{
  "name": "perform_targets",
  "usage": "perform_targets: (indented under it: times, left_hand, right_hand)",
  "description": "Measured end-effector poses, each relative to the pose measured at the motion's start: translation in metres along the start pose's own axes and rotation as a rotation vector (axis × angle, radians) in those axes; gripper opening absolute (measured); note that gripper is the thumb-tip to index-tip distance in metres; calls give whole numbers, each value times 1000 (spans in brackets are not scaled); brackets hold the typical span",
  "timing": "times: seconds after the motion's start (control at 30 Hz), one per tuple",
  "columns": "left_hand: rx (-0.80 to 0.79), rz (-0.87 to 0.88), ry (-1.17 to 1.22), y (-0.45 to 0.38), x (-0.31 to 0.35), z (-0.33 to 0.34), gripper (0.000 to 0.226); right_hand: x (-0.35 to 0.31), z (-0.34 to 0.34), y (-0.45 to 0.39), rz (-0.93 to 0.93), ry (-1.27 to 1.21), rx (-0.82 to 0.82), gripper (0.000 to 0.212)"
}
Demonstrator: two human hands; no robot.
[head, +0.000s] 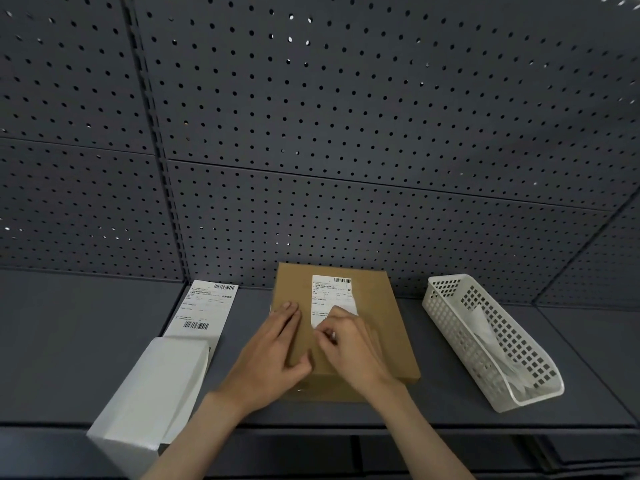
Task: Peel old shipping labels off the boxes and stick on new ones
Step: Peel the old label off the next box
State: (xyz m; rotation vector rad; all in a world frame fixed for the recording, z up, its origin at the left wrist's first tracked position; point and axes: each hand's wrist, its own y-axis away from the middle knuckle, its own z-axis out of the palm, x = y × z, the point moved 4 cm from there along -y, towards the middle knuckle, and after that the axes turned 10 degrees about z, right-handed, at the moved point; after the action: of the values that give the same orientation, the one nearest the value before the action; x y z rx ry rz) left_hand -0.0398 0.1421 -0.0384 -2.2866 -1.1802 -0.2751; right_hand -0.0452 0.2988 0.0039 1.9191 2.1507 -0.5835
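Grey shelf (104,341), pegboard (346,116); left hand (273,351) flat on box (384,327), right hand (349,348) pinching label (332,299).

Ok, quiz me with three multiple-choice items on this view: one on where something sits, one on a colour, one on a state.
1. Where is the white basket relative to the cardboard box?
A. to its right
B. to its left
C. on top of it

2. What colour is the box?
A. blue
B. brown
C. red

3. What state is the label on the box in?
A. fully removed
B. flat and untouched
C. lifted at its near corner

Answers:
1. A: the basket lies right of the box on the shelf.
2. B: plain brown cardboard.
3. C: the right hand pinches the curled near corner while the left hand presses flat on the box.
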Motion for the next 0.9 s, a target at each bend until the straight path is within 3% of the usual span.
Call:
perform_targets:
  times: [0.3,0.5,0.67,0.8,0.9]
  left_hand:
    - [-3,-3,8,0,2,-5,92]
    - [-10,-11,-6,0,2,-4,91]
    - [-8,-5,-3,1,3,-4,90]
    - [-17,-17,1,0,3,-4,90]
    - [-19,-24,-4,0,3,-4,91]
  right_hand:
    - [8,0,-14,7,-51,-71,17]
    - [19,-4,-15,127,-377,-7,31]
    - [15,1,-12,18,-101,-87,38]
    - [11,3,-11,-29,-86,-23,19]
    - [12,6,-13,-26,-92,-8,16]
